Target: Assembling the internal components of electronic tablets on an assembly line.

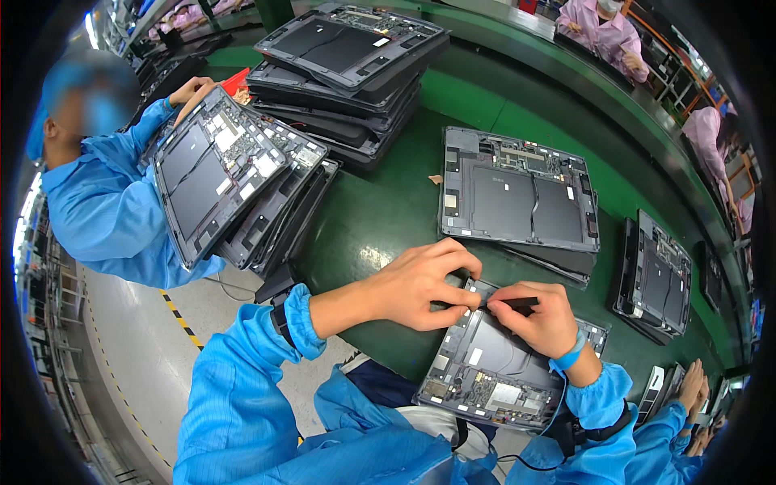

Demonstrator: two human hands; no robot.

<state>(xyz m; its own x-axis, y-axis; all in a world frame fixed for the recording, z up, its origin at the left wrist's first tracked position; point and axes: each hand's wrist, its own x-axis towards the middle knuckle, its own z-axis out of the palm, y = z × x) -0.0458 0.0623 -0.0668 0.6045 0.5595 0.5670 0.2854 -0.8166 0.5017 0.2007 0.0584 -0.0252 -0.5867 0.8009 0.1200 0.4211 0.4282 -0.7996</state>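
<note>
An opened tablet-like device point(477, 356) lies before me at the table's near edge, with its circuit board and dark battery panel exposed. At its far left corner my left hand point(416, 287) is closed, thumb and index finger pinched together over the frame. Close beside those fingertips, my right hand point(537, 317) pinches at the same corner, its other fingers curled. A dark shape shows under the right fingers, but what either hand holds is too small or hidden to name. A blue strap point(572, 352) circles my right wrist.
Beyond my hands lies a stack of opened devices point(517, 202). Taller stacks point(347, 48) stand at the far left, with tilted devices point(214, 174) beside a co-worker in blue point(113, 210). Another stack point(659, 275) sits right. Hands of another person point(691, 388) show lower right.
</note>
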